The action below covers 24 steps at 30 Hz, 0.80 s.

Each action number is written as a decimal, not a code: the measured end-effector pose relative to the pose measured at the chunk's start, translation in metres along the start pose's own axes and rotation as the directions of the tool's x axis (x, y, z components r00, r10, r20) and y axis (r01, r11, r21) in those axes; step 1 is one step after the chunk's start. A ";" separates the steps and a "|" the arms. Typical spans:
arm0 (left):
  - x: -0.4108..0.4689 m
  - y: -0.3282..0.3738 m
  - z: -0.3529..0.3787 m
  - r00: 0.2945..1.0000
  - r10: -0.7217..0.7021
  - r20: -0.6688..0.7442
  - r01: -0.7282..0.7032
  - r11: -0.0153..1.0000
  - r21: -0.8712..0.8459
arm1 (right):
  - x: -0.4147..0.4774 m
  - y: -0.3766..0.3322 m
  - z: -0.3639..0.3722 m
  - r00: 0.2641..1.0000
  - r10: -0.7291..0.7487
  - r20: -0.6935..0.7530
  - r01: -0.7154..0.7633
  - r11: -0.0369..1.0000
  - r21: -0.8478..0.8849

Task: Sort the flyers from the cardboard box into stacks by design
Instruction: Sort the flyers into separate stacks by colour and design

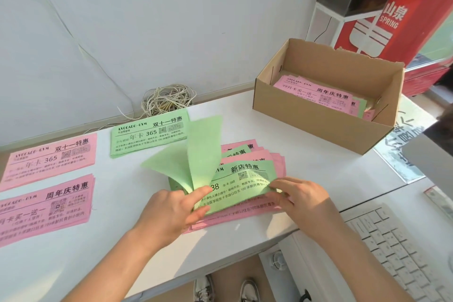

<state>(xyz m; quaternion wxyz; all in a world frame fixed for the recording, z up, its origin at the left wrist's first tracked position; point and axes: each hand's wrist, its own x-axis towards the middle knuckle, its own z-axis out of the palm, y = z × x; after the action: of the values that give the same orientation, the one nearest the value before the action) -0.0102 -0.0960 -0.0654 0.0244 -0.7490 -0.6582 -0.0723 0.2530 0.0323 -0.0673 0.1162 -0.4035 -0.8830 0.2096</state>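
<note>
Thin matte paper flyers, long rectangles in pale green and pink with black print, lie on the smooth white surface. In the middle sits a loose mixed pile, its pink sheets fanned unevenly under a green flyer headed 新店特惠. The left hand grips two blank-backed green sheets at their lower edge, bending them up in soft curves, thumb against the paper. The right hand pinches the right end of the green flyer, fingers curled on its edge.

Three squared stacks lie to the left: a green stack reading 双十一特惠, a pink stack with the same heading, and a nearer pink stack reading 周年庆特惠. The cardboard box, plain brown corrugated with a torn rim, stands at the back right and holds more flyers, pink on top. A tangled coil of pale cable sits behind the surface; a white keyboard is at lower right.
</note>
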 end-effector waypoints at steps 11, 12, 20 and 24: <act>0.010 0.004 -0.007 0.995 -0.037 0.097 0.034 0.999 0.032 | 0.015 -0.024 -0.004 0.894 0.336 -0.298 -0.112 0.810 0.576; 0.011 0.005 -0.005 0.992 -0.070 0.102 0.069 0.997 0.020 | 0.018 -0.023 -0.005 0.878 0.450 -0.161 -0.230 0.693 0.683; 0.022 0.011 -0.009 0.887 -0.401 0.230 0.425 0.903 -0.065 | 0.034 -0.019 -0.012 0.839 0.458 0.292 -0.440 0.256 0.861; 0.027 0.001 -0.011 0.830 -0.455 0.321 0.531 0.821 -0.209 | 0.037 -0.013 -0.012 0.823 0.508 0.253 -0.442 0.294 0.847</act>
<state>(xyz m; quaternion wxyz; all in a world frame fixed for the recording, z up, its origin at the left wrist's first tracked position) -0.0070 -0.0710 -0.0505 -0.1907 -0.5493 -0.8102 -0.0742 0.2246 0.0566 -0.0497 0.2677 -0.5322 -0.4785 0.6451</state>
